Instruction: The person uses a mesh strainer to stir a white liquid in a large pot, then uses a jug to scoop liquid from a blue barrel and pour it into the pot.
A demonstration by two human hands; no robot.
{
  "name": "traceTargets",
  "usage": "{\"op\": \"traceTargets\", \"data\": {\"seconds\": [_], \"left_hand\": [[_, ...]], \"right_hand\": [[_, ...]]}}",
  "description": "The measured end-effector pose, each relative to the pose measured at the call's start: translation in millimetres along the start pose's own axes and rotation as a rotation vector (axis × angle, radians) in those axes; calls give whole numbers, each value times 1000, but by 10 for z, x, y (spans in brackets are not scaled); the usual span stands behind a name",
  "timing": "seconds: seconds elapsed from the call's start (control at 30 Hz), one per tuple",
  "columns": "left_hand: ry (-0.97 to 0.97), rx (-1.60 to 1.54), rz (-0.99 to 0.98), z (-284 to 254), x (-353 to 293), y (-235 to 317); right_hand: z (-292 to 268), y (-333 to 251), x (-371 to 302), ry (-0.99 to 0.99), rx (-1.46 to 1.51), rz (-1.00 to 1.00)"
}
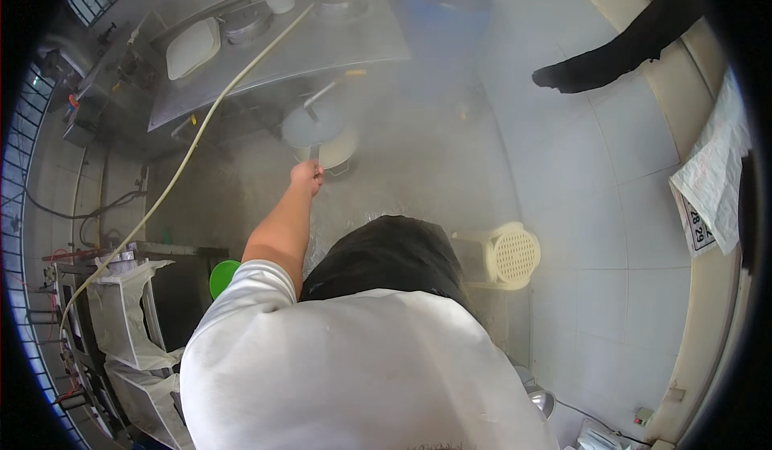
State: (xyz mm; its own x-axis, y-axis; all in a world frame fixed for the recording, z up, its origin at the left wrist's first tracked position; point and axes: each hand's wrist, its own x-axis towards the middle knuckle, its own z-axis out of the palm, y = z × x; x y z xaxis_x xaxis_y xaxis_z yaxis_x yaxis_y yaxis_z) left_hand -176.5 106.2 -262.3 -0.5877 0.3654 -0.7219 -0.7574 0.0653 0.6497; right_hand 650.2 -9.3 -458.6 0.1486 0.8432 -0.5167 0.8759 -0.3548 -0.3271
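My left arm reaches forward, and my left hand [307,176] is closed around the short handle of a round, grey dipper-like vessel [310,131]. The vessel is held above a pale bucket [344,151] with a wire handle, covering part of its opening. Just beyond stands a bent whitish pipe [320,94] with its end close over the vessel. Steam blurs this area, so I cannot make out what the vessel or the bucket contains. My right hand does not show in the head view.
A metal counter [281,60] with sinks spans the far side, crossed by a long cream hose [211,112]. A blue container [442,20] stands far right. Beside my legs are a cream perforated stool [515,257] and a green basin [223,278]. Racks [133,321] line the left.
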Motion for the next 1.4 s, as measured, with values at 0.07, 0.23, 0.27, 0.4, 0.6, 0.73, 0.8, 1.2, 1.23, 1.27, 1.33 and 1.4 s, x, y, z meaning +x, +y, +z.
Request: {"op": "traceTargets", "data": {"seconds": [0.07, 0.23, 0.27, 0.4, 0.6, 0.73, 0.8, 1.2, 1.23, 1.27, 1.33, 1.4], "left_hand": [[-6, 25, -19, 6, 13, -4], [15, 60, -8, 82, -29, 2], [5, 56, -9, 81, -23, 6], [-9, 43, -26, 60, 39, -3], [30, 9, -50, 132, 46, -7], [15, 18, -62, 149, 117, -36], [29, 18, -39, 8, 195, -43], [5, 63, -47, 148, 100, -37], [8, 61, -46, 133, 101, -31], [14, 47, -42, 109, 111, -15], [15, 33, -44, 114, 87, -17], [0, 42, -33, 131, 43, -18]], "right_hand": [[-16, 30, 25, -30, -10, -11], [31, 59, 18, -15, 51, -32], [47, 47, 26, -13, 69, -40], [30, 0, 37, -8, 112, -64], [-3, -76, -74, -39, 80, -51], [-156, -247, -167, -41, 26, -61], [-424, -811, -228, -103, 98, -35], [-2390, -4615, -1402, -290, 823, -636], [-2563, -4852, -1582, -343, 777, -802], [-2703, -5063, -1746, -397, 727, -969], [-2887, -5379, -1975, -497, 629, -1127], [-2851, -5474, -2047, -596, 521, -1284]]}}
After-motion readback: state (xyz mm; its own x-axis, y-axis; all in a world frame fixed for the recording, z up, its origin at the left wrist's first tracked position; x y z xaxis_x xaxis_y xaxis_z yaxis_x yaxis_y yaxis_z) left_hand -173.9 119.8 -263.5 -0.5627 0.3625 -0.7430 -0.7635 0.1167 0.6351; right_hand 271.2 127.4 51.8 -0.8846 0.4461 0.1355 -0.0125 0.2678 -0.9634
